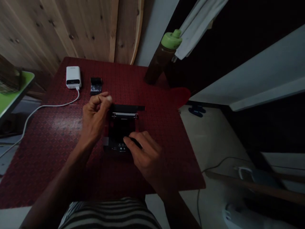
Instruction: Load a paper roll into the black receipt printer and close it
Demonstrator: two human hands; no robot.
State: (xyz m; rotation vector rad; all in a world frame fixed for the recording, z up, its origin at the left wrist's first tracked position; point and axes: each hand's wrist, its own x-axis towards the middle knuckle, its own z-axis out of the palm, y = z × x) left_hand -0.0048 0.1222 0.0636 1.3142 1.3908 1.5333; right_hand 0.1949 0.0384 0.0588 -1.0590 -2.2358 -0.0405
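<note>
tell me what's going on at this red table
A person is handling a small black device on the red table, its flap raised at the back. The right hand holds a slim dark object over the device's front right part. The left hand is at the flap's left end, fingers curled; whether it grips anything is unclear. Farther back stand a white box with a cable plugged in and a green-capped bottle.

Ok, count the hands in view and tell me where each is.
2. The left hand is at the far left corner of the black device; the right hand is over its near right part, beside white markings. No others show.
</note>
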